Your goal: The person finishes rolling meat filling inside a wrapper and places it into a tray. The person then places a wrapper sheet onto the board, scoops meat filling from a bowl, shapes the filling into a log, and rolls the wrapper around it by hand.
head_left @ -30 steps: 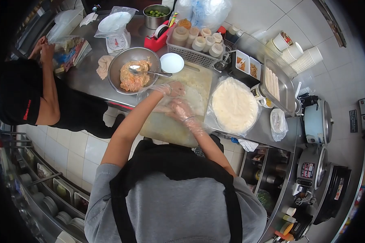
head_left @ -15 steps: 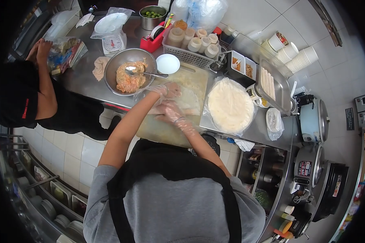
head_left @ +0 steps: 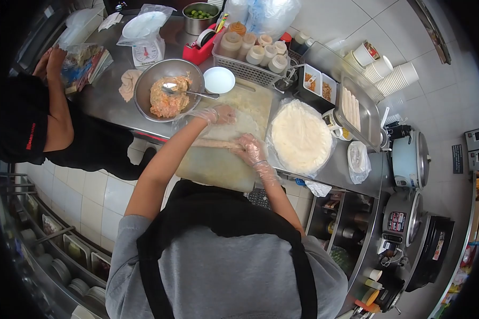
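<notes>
My left hand, in a loose clear plastic glove, is over the far part of a thin whitish wrapper sheet on the cutting board. Its fingers are curled; what they hold, if anything, is hidden. Nearer to me, my right hand, also gloved, is closed on the right end of a long pale filled roll. The roll lies crosswise on the board, and my left forearm covers part of it. Beyond my left hand stands a steel bowl of orange-pink filling, with a spoon in it.
Right of the board is a stack of round wrappers on plastic. A steel tray holds pale rolls. Behind are a white bowl, a basket of bottles, a red tape dispenser and a scale. A co-worker stands left.
My right hand has shifted right and slightly toward me, and the pale roll now shows beside it. My left hand stays almost in place over the wrapper.
</notes>
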Available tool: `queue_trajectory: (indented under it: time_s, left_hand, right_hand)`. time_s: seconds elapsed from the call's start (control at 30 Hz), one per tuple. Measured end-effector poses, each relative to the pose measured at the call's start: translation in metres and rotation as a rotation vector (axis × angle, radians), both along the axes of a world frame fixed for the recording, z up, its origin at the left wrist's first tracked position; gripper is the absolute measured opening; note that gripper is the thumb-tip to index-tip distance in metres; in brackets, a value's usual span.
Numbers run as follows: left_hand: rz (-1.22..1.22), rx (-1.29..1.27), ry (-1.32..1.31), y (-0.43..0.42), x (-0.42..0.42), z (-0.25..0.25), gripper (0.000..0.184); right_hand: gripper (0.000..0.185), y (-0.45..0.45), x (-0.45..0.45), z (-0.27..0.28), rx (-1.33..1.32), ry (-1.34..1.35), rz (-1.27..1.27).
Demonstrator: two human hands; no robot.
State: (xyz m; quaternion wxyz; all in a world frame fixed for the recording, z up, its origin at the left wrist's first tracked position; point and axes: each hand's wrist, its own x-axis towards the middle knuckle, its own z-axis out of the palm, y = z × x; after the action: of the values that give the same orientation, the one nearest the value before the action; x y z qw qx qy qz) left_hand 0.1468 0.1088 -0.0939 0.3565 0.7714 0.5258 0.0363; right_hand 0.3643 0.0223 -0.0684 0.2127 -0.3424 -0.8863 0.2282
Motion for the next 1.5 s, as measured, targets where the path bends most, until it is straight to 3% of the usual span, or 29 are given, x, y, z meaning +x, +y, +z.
queue_trajectory:
  time_s: [0.3,0.6,0.7,0.8,0.9,1.0,1.1,1.2,1.3,1.5]
  left_hand:
    - [-0.008,0.027,-0.063,0.001,-0.004,-0.007,0.036]
    - [0.001,-0.01,0.005,-0.004,-0.001,0.012,0.036]
    - [0.066,0.09,-0.146,-0.005,-0.001,0.0,0.029]
    - [0.104,0.028,-0.183,-0.007,-0.001,0.003,0.027]
    - [0.051,0.016,-0.078,-0.005,0.0,0.012,0.027]
    - [0.109,0.014,-0.184,-0.011,0.0,0.014,0.027]
    - [-0.011,-0.05,-0.015,0.0,0.0,0.007,0.03]
    - [0.131,0.109,-0.266,-0.013,0.0,0.004,0.027]
    - [0.105,0.067,-0.195,-0.009,0.001,0.006,0.027]
    - [0.083,0.017,-0.177,-0.007,0.001,0.006,0.029]
  right_hand:
    - [0.04,0.001,0.013,-0.006,-0.111,0.135,-0.064]
    - [0.042,-0.002,0.025,0.02,0.105,0.073,-0.083]
    - [0.05,-0.003,0.029,0.01,-0.038,-0.002,-0.061]
    - [0.045,-0.003,0.027,0.003,-0.048,0.145,-0.139]
    - [0.047,-0.005,0.031,0.01,-0.205,-0.001,-0.208]
    - [0.042,0.0,0.021,0.017,0.135,-0.043,-0.09]
    - [0.045,-0.001,0.002,0.01,0.037,-0.037,0.002]
    - [0.039,0.001,-0.002,0.0,-0.01,-0.009,-0.007]
    - [0.037,0.008,-0.005,0.0,0.069,0.026,0.069]
    - [0.037,0.01,-0.026,0.012,-0.089,-0.073,0.152]
